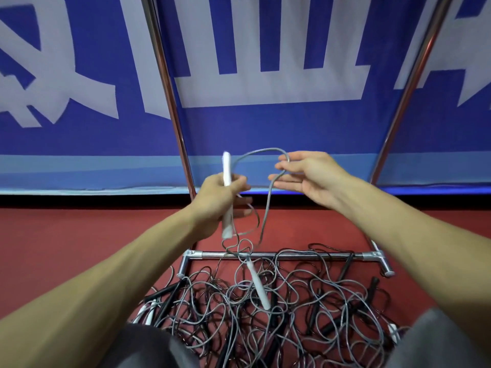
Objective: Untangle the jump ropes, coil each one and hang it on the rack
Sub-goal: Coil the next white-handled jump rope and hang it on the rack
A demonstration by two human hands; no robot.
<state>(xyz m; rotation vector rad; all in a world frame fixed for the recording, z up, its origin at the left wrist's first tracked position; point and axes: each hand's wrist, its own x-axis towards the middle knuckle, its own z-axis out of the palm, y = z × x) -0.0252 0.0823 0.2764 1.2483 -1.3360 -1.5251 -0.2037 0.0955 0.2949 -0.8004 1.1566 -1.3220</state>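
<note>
Head view is looking down past my grey trouser legs (148,346) at the tangled pile of jump ropes (305,314), which is lying on the red floor (79,235) just in front of me. Grey and black cords are crossing one another there, and a loose white handle (259,290) is lying on top near the middle. At the pile's far edge, cords are draping over the rack's bottom bar (305,254). Above that, my left hand (218,193) is gripping an upright white handle (226,168), fingers curled round it. Its grey cord (267,205) is arching right to my right hand (308,173), whose fingers are spreading nearly straight, the loop running between thumb and forefinger, then hanging down to the pile. Beyond, the rack's two chrome uprights (164,81) are standing against a blue banner (265,128).
</note>
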